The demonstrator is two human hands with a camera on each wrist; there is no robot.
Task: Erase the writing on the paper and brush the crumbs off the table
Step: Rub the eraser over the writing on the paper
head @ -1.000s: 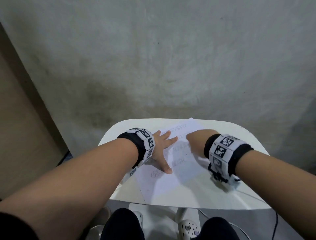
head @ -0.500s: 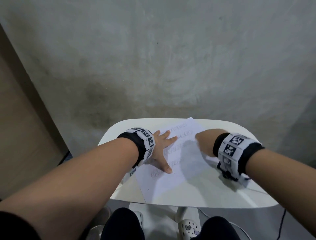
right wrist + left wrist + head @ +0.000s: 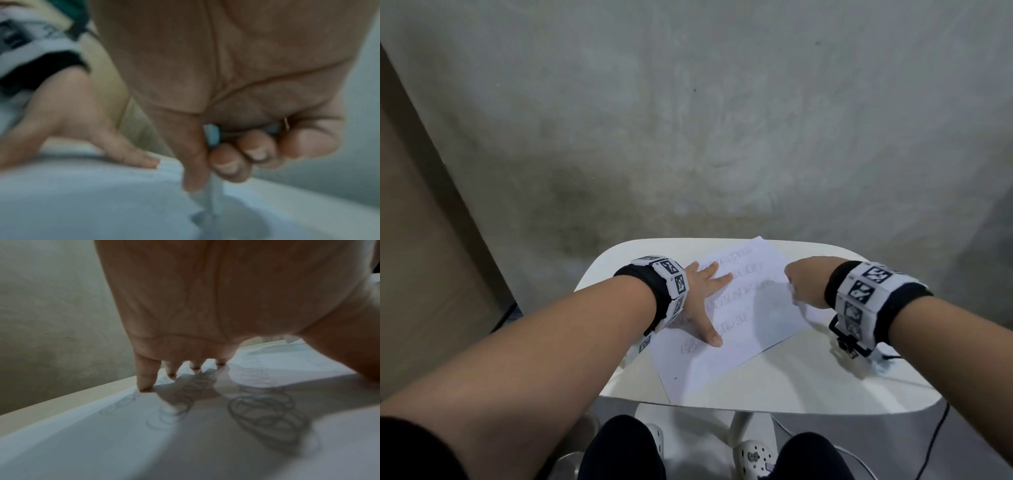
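A white sheet of paper (image 3: 753, 329) lies slanted on the small white table (image 3: 808, 380), with several rows of looped pencil writing (image 3: 736, 293) on its left half. My left hand (image 3: 703, 296) lies flat on the sheet's left part, fingers spread and pressing it down; its fingertips (image 3: 146, 382) touch the paper (image 3: 92, 443) beside the loops (image 3: 265, 412). My right hand (image 3: 804, 284) is at the sheet's right edge. In the blurred right wrist view its thumb and curled fingers (image 3: 226, 164) pinch a pale stick-shaped eraser (image 3: 213, 194), tip down on the paper (image 3: 82, 203).
A grey concrete wall rises right behind the table's far edge (image 3: 688, 241). A brown panel (image 3: 421, 240) stands at the left. A thin cable (image 3: 931, 442) hangs off the right side. My knees and white shoes (image 3: 750, 455) are below the near edge.
My right hand has slid to the right, from the middle of the sheet to its right edge, uncovering more rows of writing. My left hand has stayed flat in place.
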